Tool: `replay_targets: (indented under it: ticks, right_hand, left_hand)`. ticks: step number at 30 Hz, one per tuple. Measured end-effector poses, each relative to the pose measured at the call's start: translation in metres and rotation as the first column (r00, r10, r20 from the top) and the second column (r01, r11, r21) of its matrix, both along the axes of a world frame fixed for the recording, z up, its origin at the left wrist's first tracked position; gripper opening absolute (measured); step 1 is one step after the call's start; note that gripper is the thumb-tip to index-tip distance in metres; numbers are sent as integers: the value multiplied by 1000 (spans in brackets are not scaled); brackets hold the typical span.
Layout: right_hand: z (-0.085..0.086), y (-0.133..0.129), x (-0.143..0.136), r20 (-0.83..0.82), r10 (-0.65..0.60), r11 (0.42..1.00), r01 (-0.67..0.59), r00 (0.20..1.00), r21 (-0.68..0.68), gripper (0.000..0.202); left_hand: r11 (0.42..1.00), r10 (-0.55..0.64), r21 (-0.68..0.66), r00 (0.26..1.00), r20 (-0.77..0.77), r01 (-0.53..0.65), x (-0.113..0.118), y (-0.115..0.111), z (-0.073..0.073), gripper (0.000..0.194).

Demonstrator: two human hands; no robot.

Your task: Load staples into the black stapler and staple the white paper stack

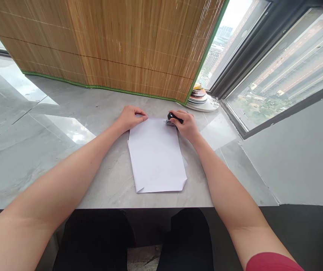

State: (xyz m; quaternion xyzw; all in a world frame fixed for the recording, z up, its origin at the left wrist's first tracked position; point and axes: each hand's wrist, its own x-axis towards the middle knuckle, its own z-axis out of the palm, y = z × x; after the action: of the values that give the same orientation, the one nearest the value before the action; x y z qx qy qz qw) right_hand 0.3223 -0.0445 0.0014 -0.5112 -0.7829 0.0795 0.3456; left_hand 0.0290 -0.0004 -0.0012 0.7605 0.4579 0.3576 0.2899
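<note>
White sheets of paper (157,158) lie flat on the grey stone surface in front of me, their near corners folded or curled. At the far left corner, the thumb and fingers of my left hand (130,118) are pinched together on the paper's edge. A small black stapler (176,117) is wrapped in the fingers of my right hand (188,125). Its head sits at the far edge of the paper, near the right corner. Whether its jaws are pressed together I cannot tell.
A bamboo blind (116,49) with green edging hangs just beyond the paper. Behind its right corner is a stack of round plate-like items (199,98) by the window frame (243,71). A white wall (296,154) bounds the marble-patterned counter (51,135) on the right.
</note>
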Motion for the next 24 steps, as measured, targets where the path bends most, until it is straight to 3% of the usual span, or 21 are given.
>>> replay_targets:
  ticks: [24]
  right_hand:
    - [1, 1, -2, 36, 12, 1000, -13, 999, 12, 28]
  left_hand:
    - [1000, 13, -5, 1000, 20, -13, -1, 0, 0, 17]
